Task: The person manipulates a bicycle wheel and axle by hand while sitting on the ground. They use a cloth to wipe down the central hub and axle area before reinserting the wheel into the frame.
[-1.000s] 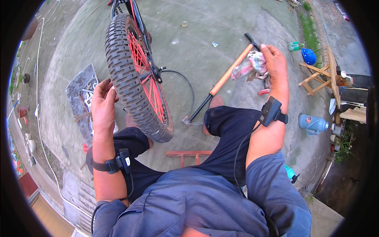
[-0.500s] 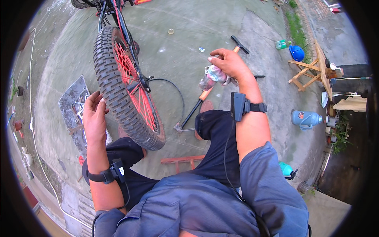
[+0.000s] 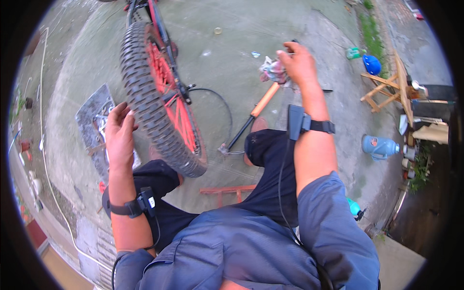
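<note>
A bicycle wheel with a knobby black tyre point(image 3: 145, 92) and red spokes point(image 3: 162, 72) stands before me, left of the middle. My left hand point(image 3: 120, 133) is beside the tyre's left side, fingers loosely bent and apart, holding nothing; whether a fingertip touches the rubber I cannot tell. My right hand point(image 3: 300, 65) is closed on a crumpled, stained whitish-pink rag point(image 3: 272, 70), which hangs out to the left of the fingers. Below the rag lies a floor pump with an orange barrel point(image 3: 265, 100); its handle end is mostly hidden behind my right hand.
A dark hose point(image 3: 223, 104) curves between wheel and pump. Left of the wheel, a grey sheet point(image 3: 92, 113) bears metal tools. A low reddish frame point(image 3: 227, 189) is between my legs. At right are a blue helmet point(image 3: 371, 65), a wooden stand point(image 3: 386, 84) and a blue flask point(image 3: 380, 146).
My right hand has moved up and slightly right, carrying the rag with it. The left hand stays beside the tyre. The view has shifted a little, and the spokes look more smeared.
</note>
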{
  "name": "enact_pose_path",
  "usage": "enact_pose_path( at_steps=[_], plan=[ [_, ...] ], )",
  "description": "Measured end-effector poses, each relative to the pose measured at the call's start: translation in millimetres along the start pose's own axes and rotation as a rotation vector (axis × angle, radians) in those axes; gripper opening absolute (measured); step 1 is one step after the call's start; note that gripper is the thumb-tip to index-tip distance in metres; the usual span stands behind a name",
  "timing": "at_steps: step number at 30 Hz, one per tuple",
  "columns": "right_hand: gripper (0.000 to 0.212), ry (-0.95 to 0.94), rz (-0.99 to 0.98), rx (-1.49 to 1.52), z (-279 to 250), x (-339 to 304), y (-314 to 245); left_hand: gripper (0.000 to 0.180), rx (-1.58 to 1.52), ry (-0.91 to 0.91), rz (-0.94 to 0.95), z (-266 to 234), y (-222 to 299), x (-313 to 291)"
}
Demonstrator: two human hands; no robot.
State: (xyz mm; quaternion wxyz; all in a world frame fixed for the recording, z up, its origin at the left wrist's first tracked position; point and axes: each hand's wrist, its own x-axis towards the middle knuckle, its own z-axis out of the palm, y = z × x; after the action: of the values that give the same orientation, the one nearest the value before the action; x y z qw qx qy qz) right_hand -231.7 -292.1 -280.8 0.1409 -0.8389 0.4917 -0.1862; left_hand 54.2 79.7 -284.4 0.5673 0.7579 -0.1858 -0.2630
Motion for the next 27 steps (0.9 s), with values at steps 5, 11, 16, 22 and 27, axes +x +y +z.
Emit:
enact_pose_path(
  at_steps=[5,11,16,22,27],
  plan=[
    [0.042,-0.067,-0.029,0.155,2.4,-5.7,-16.7,0.044,-0.042,-0.038,-0.002,8.5,8.4,-2.5],
    [0.039,-0.436,-0.136,0.281,5.3,-21.5,-67.1,0.035,-0.118,-0.115,0.013,10.8,0.4,-2.8],
    [0.038,-0.587,-0.276,0.239,17.6,-36.8,-84.3,0.031,-0.139,-0.154,-0.037,17.1,1.1,-2.1],
    [0.038,-0.765,-0.325,0.329,28.7,-54.7,-110.4,0.032,-0.133,-0.143,-0.036,19.0,-0.4,-2.9],
    [0.039,-0.947,-0.359,0.516,47.7,-82.7,-127.4,0.033,-0.140,-0.176,-0.040,24.4,4.8,-6.3]
  ],
)
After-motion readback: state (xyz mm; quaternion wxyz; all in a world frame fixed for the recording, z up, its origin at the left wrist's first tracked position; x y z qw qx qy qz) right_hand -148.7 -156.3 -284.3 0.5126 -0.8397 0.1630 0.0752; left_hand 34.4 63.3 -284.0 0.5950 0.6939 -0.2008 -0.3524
